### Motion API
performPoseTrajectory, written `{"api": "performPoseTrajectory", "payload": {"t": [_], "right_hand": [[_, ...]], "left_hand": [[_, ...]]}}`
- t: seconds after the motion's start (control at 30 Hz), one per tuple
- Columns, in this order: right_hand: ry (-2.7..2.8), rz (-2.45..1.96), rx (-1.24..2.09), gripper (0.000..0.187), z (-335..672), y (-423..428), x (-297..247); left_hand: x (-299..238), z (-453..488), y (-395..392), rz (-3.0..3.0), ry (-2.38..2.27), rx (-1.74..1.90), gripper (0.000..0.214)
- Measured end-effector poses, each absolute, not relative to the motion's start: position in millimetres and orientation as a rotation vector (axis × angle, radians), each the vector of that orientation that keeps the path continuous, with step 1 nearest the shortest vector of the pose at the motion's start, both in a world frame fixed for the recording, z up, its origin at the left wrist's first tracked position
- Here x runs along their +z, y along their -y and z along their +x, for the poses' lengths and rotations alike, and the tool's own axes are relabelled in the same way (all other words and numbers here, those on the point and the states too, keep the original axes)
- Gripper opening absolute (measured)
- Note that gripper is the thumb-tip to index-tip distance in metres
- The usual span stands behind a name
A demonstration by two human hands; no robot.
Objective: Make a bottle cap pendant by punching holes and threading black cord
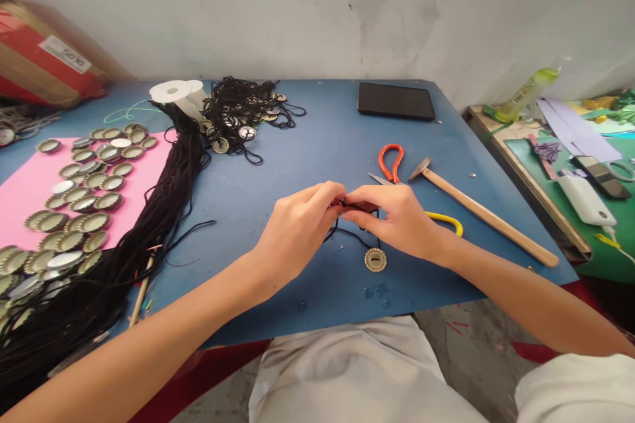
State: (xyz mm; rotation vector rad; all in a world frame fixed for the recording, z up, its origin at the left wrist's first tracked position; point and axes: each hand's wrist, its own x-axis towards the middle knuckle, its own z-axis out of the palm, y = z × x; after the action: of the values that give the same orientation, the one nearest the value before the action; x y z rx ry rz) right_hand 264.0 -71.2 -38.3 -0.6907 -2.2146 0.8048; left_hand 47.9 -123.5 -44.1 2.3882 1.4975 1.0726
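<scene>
My left hand (297, 228) and my right hand (397, 218) meet over the middle of the blue table (317, 145). Both pinch a thin black cord (354, 234) between their fingertips. The cord loops down to a round metal bottle cap (376, 260) lying on the table just below my right hand. A long bundle of black cords (149, 225) lies to the left of my left hand.
Several bottle caps (89, 198) lie on a pink sheet (30, 192) at the left. A pile of corded caps (243, 112) and a white spool (173, 94) sit at the back. Orange-handled scissors (389, 162), a hammer (476, 211) and a black tablet (395, 100) lie to the right.
</scene>
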Motion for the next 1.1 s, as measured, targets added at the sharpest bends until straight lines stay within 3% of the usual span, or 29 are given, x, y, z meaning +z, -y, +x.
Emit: {"api": "performPoseTrajectory", "payload": {"t": [0.2,0.37,0.5,0.63,0.87,1.1], "right_hand": [[2.172,-0.761,0.826,0.020,261.8,74.1,-40.4],[1.968,-0.775,1.124,0.020,258.9,75.9,-42.0],[1.845,-0.789,1.278,0.031,257.8,75.3,-47.0],[1.861,-0.812,1.219,0.035,258.9,75.0,-48.5],[2.002,-0.801,0.920,0.025,259.6,74.5,-46.1],[1.962,-0.828,1.021,0.023,259.8,74.5,-48.4]], "left_hand": [[-47.0,51.3,124.5,2.347,-1.429,1.121,0.017],[-43.4,55.0,125.0,2.254,-1.403,1.188,0.016],[-41.0,56.0,124.4,2.170,-1.416,1.199,0.014],[-41.0,55.7,123.9,2.130,-1.419,1.197,0.011],[-41.0,56.2,123.8,2.049,-1.390,1.183,0.011],[-34.5,57.9,123.3,1.701,-1.267,1.137,0.006]]}}
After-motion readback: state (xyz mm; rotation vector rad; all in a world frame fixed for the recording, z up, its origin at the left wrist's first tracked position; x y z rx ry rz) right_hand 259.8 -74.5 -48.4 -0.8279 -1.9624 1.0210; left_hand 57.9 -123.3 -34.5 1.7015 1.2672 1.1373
